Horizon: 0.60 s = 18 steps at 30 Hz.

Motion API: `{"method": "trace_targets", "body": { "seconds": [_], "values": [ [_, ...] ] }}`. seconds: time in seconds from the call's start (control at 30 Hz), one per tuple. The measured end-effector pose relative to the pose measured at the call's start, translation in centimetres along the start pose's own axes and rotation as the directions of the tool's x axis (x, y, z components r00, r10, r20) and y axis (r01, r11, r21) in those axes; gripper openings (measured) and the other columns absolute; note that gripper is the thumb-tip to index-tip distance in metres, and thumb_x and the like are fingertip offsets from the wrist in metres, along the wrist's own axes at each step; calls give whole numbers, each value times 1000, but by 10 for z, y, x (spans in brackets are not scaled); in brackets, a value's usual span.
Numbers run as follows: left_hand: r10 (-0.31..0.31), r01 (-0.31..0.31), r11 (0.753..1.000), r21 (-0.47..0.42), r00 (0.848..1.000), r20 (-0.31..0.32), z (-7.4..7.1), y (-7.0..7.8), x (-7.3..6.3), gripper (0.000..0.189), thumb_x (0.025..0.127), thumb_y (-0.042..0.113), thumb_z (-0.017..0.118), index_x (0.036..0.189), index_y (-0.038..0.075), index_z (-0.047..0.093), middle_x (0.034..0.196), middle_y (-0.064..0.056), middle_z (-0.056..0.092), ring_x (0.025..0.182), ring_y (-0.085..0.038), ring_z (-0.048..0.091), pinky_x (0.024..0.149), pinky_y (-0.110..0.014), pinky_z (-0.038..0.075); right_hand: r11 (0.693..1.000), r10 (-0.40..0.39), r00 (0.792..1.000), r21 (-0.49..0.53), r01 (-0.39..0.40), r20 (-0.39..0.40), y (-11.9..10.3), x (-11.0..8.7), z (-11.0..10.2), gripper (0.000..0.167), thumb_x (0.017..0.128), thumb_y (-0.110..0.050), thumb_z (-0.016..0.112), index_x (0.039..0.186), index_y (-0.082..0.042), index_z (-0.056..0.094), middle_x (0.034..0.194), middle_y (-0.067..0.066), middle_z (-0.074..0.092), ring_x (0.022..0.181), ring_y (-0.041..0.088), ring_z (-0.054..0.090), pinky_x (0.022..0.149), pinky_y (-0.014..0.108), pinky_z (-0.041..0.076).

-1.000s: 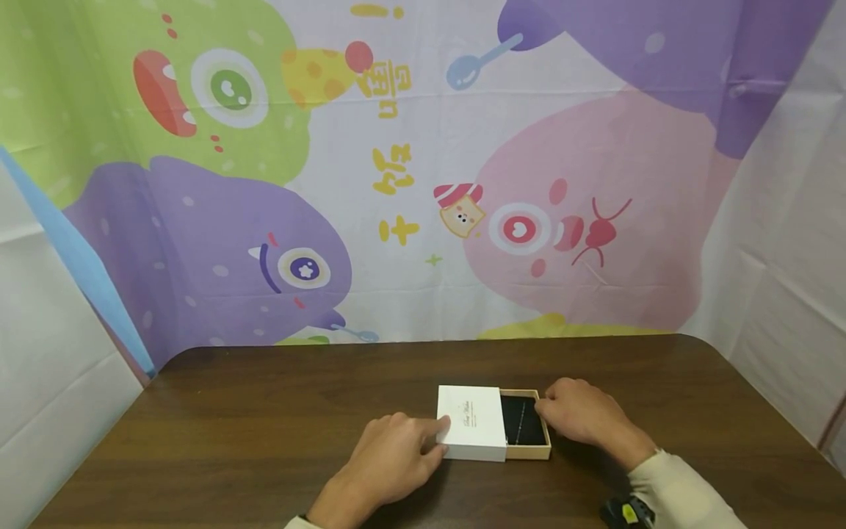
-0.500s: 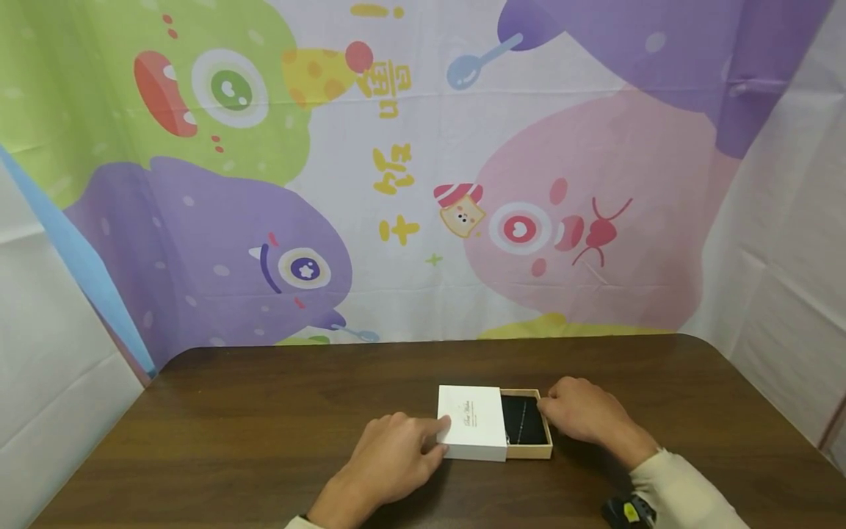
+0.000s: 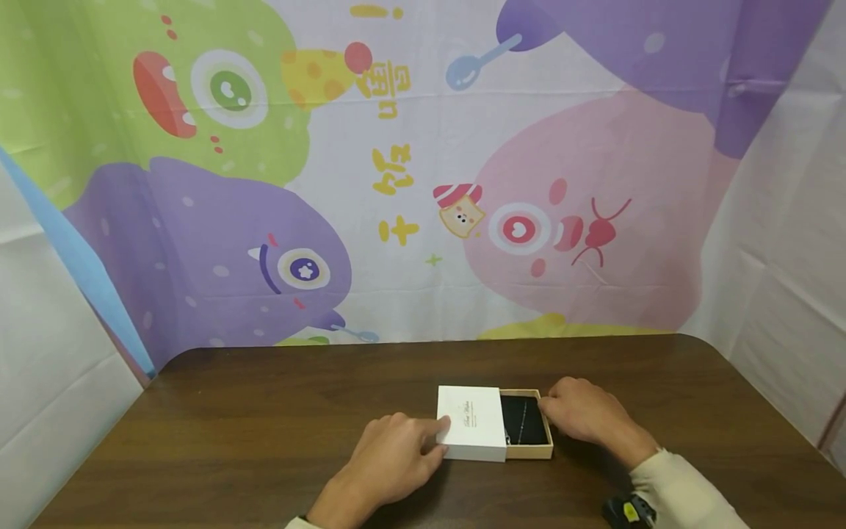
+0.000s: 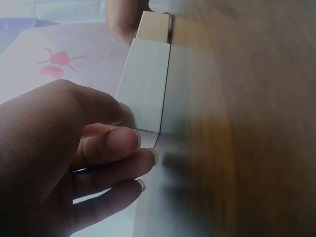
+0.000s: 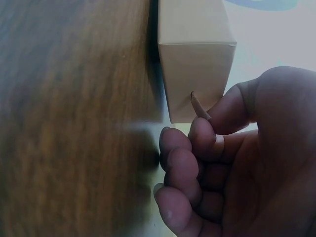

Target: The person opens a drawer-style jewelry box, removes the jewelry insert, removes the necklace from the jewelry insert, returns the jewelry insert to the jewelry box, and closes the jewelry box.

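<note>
A small white box sleeve [image 3: 471, 426] with printed lettering lies on the table. Out of its right end sticks a tan inner drawer [image 3: 529, 453], partly drawn out. Inside the drawer is a black pad [image 3: 535, 430] with a thin silvery chain [image 3: 522, 420] across it. My left hand [image 3: 391, 457] grips the sleeve at its left end, thumb on top and fingertips at the end face. At the drawer's outer end, my right hand [image 3: 588, 413] pinches a short brown pull tab [image 5: 199, 105] between thumb and forefinger, its other fingers curled.
The brown wooden table [image 3: 264, 411] has rounded far corners. Behind it hangs a cloth backdrop [image 3: 410, 286] with cartoon monsters, and white cloth [image 3: 793, 294] closes off the sides. A black wrist device [image 3: 628, 510] sits at the right sleeve.
The drawer and my right hand have shifted very slightly to the right since a second ago. My left hand and the white sleeve look the same.
</note>
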State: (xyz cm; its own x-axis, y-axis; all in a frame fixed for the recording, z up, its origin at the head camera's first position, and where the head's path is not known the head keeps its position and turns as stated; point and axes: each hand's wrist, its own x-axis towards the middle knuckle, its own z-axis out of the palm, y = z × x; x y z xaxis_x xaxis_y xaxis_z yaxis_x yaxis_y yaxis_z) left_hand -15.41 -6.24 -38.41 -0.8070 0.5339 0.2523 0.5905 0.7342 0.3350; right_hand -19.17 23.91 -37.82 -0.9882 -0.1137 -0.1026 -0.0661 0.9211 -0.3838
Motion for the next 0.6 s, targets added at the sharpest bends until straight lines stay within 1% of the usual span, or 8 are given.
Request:
{"method": "trace_targets", "body": {
  "seconds": [0.23, 0.47, 0.6],
  "values": [
    [-1, 1, 1000, -6, 1000, -6, 1, -1, 0, 33, 88, 26, 74, 120, 17, 75, 51, 22, 40, 48, 0, 35, 44, -24, 32, 1000, 11, 1000, -13, -11, 6, 1, 1, 0, 27, 90, -29, 53, 67, -18, 61, 68, -2, 56, 66, 20, 52, 57, 40, 40],
    [3, -3, 1000, -10, 1000, -12, 1, 0, 0, 33, 87, 26, 75, 119, 16, 75, 52, 22, 43, 48, 1, 36, 45, -23, 33, 1000, 21, 1000, -3, -20, 19, 2, 1, 0, 26, 91, -29, 52, 70, -18, 63, 67, -2, 56, 65, 20, 53, 57, 40, 40],
    [0, 0, 1000, -11, 1000, -9, 1, 0, 1, 33, 88, 25, 74, 120, 16, 75, 52, 22, 44, 48, 1, 34, 44, -23, 33, 1000, 30, 999, 1, -30, 28, 2, 1, -1, 24, 91, -29, 52, 78, -17, 68, 69, -2, 58, 68, 20, 54, 59, 41, 41]
  ]
}}
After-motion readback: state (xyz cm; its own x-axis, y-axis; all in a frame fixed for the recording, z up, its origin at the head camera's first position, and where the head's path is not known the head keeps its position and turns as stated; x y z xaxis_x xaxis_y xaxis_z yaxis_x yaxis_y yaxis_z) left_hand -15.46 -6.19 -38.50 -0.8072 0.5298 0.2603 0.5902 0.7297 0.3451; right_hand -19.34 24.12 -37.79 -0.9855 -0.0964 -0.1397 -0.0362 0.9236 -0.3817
